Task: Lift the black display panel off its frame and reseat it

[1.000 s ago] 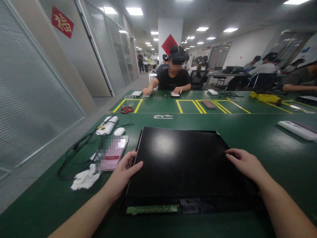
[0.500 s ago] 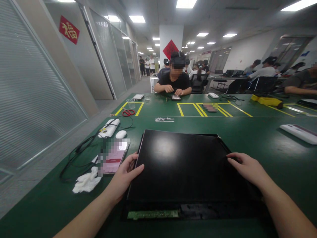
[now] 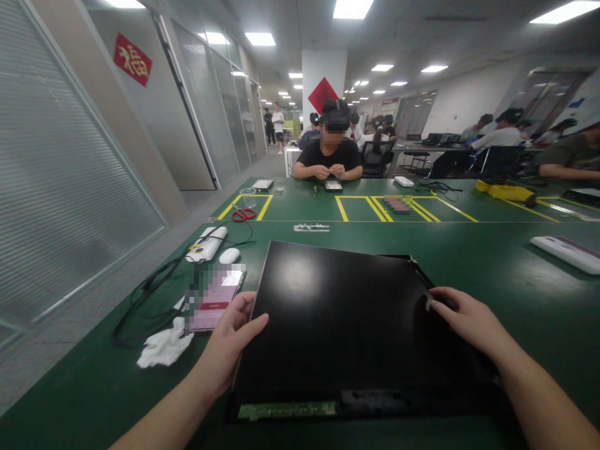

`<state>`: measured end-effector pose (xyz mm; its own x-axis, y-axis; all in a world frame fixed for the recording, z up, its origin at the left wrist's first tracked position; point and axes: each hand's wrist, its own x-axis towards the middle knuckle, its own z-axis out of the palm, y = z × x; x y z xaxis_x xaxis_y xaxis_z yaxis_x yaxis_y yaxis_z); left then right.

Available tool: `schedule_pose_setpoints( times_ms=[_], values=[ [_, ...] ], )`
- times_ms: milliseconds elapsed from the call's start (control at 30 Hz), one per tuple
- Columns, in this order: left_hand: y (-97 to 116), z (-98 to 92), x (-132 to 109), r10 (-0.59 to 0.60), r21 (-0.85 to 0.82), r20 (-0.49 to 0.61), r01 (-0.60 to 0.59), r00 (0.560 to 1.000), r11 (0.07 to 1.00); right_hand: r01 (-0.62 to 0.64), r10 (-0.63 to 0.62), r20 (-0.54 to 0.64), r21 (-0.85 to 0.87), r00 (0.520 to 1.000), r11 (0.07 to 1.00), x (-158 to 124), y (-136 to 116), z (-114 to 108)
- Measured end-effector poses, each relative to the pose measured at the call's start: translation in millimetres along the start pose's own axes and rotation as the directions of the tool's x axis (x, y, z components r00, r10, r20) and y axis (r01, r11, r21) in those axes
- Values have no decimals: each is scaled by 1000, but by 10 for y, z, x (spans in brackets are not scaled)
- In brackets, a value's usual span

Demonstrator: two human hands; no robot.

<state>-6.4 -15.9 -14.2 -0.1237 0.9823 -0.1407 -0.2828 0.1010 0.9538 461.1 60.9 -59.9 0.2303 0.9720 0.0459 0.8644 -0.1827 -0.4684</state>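
A black LCD panel (image 3: 337,319) lies in front of me, its left side raised and tilted above a black frame (image 3: 415,265). A green circuit board strip (image 3: 285,410) shows along the near edge. My left hand (image 3: 239,322) is closed on the panel's left edge, thumb on top and fingers beneath or beside it. At the right edge, my right hand (image 3: 462,312) pinches the panel between thumb and fingers. Part of the frame is hidden under the panel.
On the left lie a phone (image 3: 215,300), crumpled tissue (image 3: 164,344), a white mouse-like object (image 3: 229,255), a white device (image 3: 207,244) with black cables, and red scissors (image 3: 243,215). A white device (image 3: 565,253) lies right. A person (image 3: 330,150) sits opposite.
The panel's left side has risen a little and shifted left with my left hand. My right hand has stayed almost in place. The person opposite has brought both hands together.
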Motion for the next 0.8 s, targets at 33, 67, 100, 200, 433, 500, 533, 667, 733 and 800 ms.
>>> schedule_pose_setpoints(
  times_ms=[33, 67, 100, 200, 433, 500, 533, 667, 733, 800],
  values=[
    [12, 13, -16, -9, -22, 13, 9, 1000, 1000, -6, 6, -9, 18, 1000, 1000, 2, 9, 12],
    [24, 25, -31, -7, -40, 25, 8, 1000, 999, -13, 14, -22, 39, 1000, 999, 4, 17, 24],
    [36, 37, -45, 3, -57, 32, -1, 999, 998, -21, 24, -37, 59, 999, 998, 7, 23, 35],
    [64, 63, -90, 30, -88, 33, -27, 999, 996, -62, 70, -78, 100, 994, 993, 17, 34, 55],
    [89, 47, -164, 65, -70, 6, -64, 998, 995, -106, 118, -73, 152, 990, 983, 36, 75, 57],
    [95, 41, -163, 63, -49, 2, -63, 998, 997, -104, 120, -84, 168, 989, 980, 44, 84, 57],
    [98, 42, -160, 65, -40, -1, -65, 998, 997, -89, 106, -93, 175, 990, 981, 49, 84, 55],
    [103, 56, -136, 48, -65, 1, -48, 999, 997, -3, 31, -134, 205, 990, 979, 57, 47, 27],
    [102, 63, -126, 23, -91, 14, -22, 1000, 996, -24, 65, -162, 241, 985, 970, 48, 13, 0],
    [100, 65, -117, 7, -114, 13, -5, 1000, 993, -59, 122, -198, 297, 973, 953, 33, -22, -27]
  ],
)
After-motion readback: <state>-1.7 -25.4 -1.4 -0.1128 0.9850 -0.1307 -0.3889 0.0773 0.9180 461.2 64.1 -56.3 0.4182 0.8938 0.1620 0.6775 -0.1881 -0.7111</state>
